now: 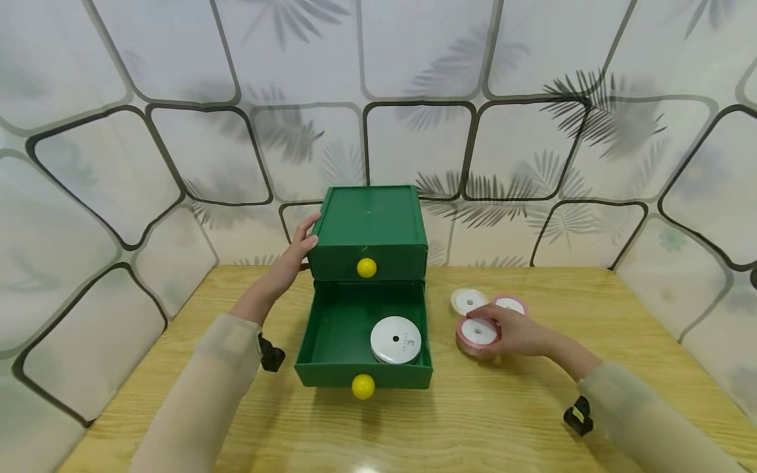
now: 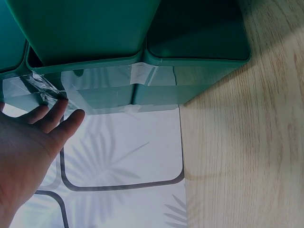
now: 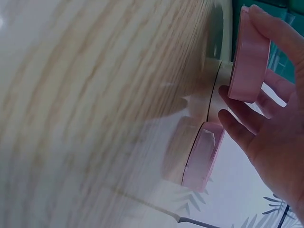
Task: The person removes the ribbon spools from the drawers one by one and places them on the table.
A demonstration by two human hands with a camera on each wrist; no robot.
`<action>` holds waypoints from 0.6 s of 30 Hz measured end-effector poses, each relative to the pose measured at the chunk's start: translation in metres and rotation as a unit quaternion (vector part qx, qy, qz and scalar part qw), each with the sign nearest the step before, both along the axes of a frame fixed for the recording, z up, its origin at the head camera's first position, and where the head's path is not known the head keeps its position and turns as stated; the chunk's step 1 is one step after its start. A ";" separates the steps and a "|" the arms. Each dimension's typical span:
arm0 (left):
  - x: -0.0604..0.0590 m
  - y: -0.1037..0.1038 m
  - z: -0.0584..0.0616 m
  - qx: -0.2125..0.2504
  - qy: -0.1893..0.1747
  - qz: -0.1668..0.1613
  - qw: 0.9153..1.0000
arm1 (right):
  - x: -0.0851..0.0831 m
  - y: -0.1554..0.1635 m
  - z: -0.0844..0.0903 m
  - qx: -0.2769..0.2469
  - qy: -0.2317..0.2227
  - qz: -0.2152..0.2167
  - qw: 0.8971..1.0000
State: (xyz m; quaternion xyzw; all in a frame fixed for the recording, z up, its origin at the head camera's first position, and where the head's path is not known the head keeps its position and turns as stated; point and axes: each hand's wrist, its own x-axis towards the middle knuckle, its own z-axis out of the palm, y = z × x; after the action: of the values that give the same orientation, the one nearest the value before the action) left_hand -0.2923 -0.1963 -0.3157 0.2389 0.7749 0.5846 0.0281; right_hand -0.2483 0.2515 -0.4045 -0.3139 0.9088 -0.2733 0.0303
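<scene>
Green two-drawer cabinet (image 1: 368, 226) on wooden bench (image 1: 520, 420); lower drawer (image 1: 337, 328) pulled out, holding one white ribbon spool (image 1: 395, 339). Left hand (image 1: 298, 253), fingers straight, pressed flat to the cabinet's left side. Right hand (image 1: 513, 332) grips a pink ribbon spool (image 1: 476, 334) right of the drawer. Cream spool (image 1: 467, 301) and second pink spool (image 1: 510, 304) lie just behind.

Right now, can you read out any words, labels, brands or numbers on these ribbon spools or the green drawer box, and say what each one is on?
White ribbon spool in the open lower drawer: small dark print right of its centre hole, too small and blurred to read.
Pink ribbon spool held by the right hand: no text visible.
Green drawer box: no text visible.
</scene>
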 end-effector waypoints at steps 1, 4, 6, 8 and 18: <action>0.000 0.000 0.000 0.000 0.001 0.000 1.000 | 0.001 0.000 0.000 0.002 -0.004 -0.001 1.000; 0.001 0.000 0.000 0.000 0.001 0.000 1.000 | 0.003 0.002 0.000 0.008 -0.023 -0.003 1.000; 0.001 0.000 0.000 -0.001 0.001 0.000 1.000 | 0.004 0.003 -0.001 0.014 -0.028 0.002 1.000; 0.001 0.000 0.000 -0.001 0.000 0.001 1.000 | 0.005 0.003 -0.002 0.017 -0.027 0.008 0.999; 0.001 0.000 -0.001 0.002 0.003 -0.001 1.000 | 0.004 0.004 -0.006 0.018 -0.031 0.016 0.999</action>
State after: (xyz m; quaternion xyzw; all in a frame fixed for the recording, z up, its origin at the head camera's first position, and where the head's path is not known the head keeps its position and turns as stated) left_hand -0.2915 -0.1963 -0.3171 0.2416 0.7736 0.5852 0.0262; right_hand -0.2443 0.2556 -0.4101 -0.3192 0.9071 -0.2657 0.0685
